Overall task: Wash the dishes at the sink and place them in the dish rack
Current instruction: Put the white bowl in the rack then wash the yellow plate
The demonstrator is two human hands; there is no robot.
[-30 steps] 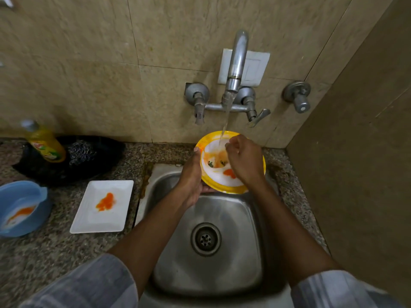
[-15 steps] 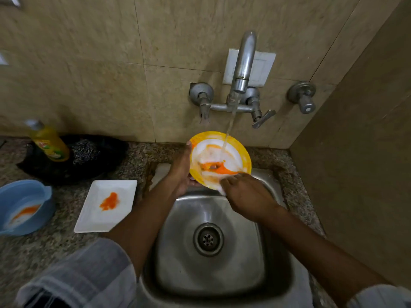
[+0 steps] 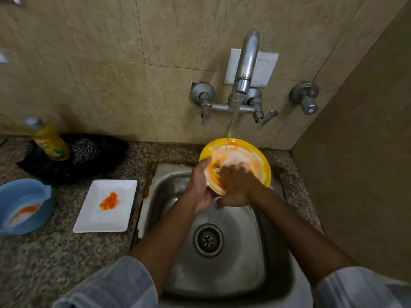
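Note:
A yellow-rimmed plate (image 3: 255, 158) with a white centre and orange food smears is tilted over the back of the steel sink (image 3: 233, 263). Water from the tap (image 3: 246, 63) falls on its upper part. My left hand (image 3: 200, 185) grips the plate's left edge, thumb on the face. My right hand (image 3: 238, 187) lies on the plate's lower face, fingers pressed against the smears; it hides part of the plate. A white rectangular plate (image 3: 89, 221) with an orange stain and a blue bowl (image 3: 47, 196) with orange residue sit on the counter to the left.
A yellow dish-soap bottle (image 3: 50, 141) and a steel scrubber (image 3: 85, 150) rest on a dark cloth at the back left of the granite counter. A tiled wall stands close on the right. The sink drain (image 3: 208, 240) is uncovered. No dish rack is in view.
My right hand has moved from the plate's top, down past its lower rim, and back onto its lower face. The plate has shifted under the stream; the orange smears have spread and thinned.

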